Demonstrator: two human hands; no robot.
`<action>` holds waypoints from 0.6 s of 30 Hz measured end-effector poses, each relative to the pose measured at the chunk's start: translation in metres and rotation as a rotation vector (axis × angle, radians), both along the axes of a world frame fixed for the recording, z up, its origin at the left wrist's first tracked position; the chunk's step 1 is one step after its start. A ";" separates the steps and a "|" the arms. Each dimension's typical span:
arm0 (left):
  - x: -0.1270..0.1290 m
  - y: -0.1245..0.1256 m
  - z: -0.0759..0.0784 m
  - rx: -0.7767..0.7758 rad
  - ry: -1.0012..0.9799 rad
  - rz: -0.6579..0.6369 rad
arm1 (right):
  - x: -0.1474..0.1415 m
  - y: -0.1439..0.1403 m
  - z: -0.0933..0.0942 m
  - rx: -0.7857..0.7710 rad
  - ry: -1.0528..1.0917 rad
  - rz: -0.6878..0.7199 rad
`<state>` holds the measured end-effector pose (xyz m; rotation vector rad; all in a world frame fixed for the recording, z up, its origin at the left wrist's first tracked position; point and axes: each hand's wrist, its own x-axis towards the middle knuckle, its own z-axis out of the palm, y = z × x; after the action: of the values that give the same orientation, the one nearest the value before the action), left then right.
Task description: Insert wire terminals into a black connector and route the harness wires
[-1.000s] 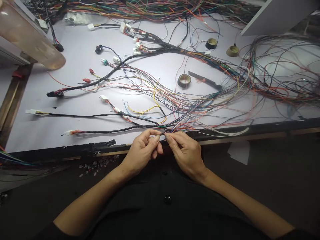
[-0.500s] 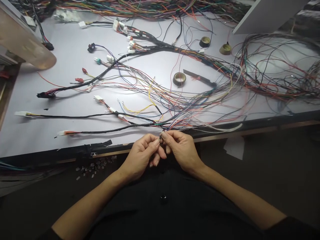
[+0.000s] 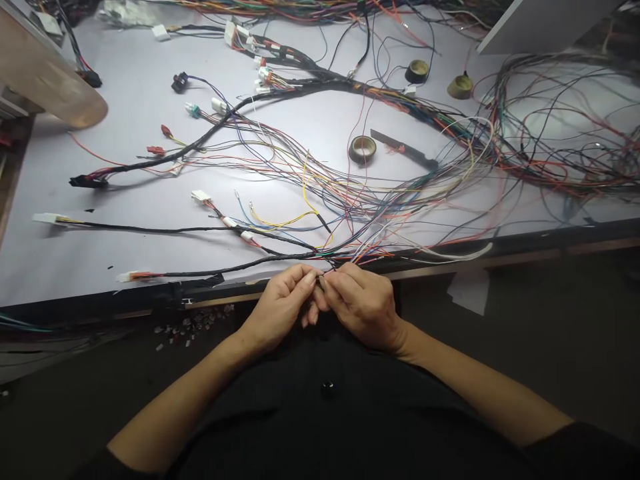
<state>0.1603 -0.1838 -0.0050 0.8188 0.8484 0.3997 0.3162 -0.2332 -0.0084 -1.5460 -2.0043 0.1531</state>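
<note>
At the table's front edge, my left hand and my right hand meet fingertip to fingertip. Both pinch a thin dark wire between thumb and fingers; its end is mostly hidden by the fingers. Just beyond them lies a wire harness, part of it wrapped in black tape, with loose coloured wires spreading to the right. One branch ends in a white connector with orange wires at the left. Another black-wrapped branch leads to a white connector.
A larger black-wrapped harness with several connectors lies further back. Near the centre right are a tape roll and a dark flat blade. Two more rolls, one dark, stand behind. Coiled wires fill the right side.
My right hand has turned over more, its knuckles now facing up, while the fingertips stay close to my left hand's. The nearest harness has shifted slightly; the whole view has moved a little.
</note>
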 end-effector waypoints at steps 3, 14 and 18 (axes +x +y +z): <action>0.001 0.014 0.007 -0.079 -0.037 -0.113 | 0.007 0.004 0.002 -0.026 -0.003 0.015; 0.042 0.040 0.006 -0.160 0.098 0.009 | 0.004 0.008 0.001 0.180 -0.142 -0.057; 0.045 0.046 0.007 -0.093 0.105 0.108 | -0.003 0.001 -0.001 0.180 -0.098 0.092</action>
<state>0.2055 -0.1379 0.0021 0.7141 1.0048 0.4117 0.3137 -0.2324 -0.0095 -1.3735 -2.1031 -0.0666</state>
